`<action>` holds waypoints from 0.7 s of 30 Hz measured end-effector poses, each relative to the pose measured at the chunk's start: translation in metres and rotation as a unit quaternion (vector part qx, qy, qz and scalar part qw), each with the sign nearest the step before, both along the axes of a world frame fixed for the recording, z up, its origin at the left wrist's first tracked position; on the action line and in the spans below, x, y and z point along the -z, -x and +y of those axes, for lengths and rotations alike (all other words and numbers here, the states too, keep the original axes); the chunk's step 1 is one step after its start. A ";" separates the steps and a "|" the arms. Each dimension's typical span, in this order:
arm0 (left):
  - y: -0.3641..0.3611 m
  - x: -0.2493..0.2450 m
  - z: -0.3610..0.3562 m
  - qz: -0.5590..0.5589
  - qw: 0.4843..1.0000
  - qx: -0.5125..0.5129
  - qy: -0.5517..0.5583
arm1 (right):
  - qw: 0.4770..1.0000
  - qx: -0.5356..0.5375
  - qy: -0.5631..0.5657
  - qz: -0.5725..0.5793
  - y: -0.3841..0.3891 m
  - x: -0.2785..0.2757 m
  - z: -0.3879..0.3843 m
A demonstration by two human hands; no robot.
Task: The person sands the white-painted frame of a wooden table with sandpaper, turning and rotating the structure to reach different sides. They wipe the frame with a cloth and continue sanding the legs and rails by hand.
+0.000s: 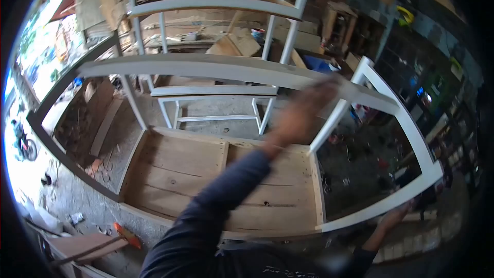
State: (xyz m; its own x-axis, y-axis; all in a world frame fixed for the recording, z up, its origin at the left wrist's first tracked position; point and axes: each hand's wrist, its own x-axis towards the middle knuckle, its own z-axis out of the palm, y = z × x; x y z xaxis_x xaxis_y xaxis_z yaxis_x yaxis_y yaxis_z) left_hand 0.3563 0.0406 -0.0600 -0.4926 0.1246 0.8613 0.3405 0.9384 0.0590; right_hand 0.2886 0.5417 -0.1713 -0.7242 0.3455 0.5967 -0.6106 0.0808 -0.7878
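A large wooden frame (370, 210) with pale-painted rails surrounds a bare-wood bottom panel (185, 167). My left hand (309, 110) reaches across it to the right part of the long top beam (206, 66). Motion smears its fingers, and a dark patch shows at their tips; what it is I cannot tell. At the lower right, my right hand (393, 219) is closed at the outer underside of the frame's curved end rail, its fingertips partly hidden there.
Behind stands another pale frame (216, 5) with slim uprights. Wood pieces (236, 45) and a blue container (319, 64) lie at the back. An orange-handled saw (127, 234) rests at lower left. Cluttered shelves (437, 92) line the right, and a motorcycle (27, 146) stands outside left.
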 end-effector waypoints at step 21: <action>-0.307 0.158 0.091 -0.183 0.869 -0.099 -0.448 | 0.428 -0.811 -0.362 -0.167 -0.141 0.044 -0.316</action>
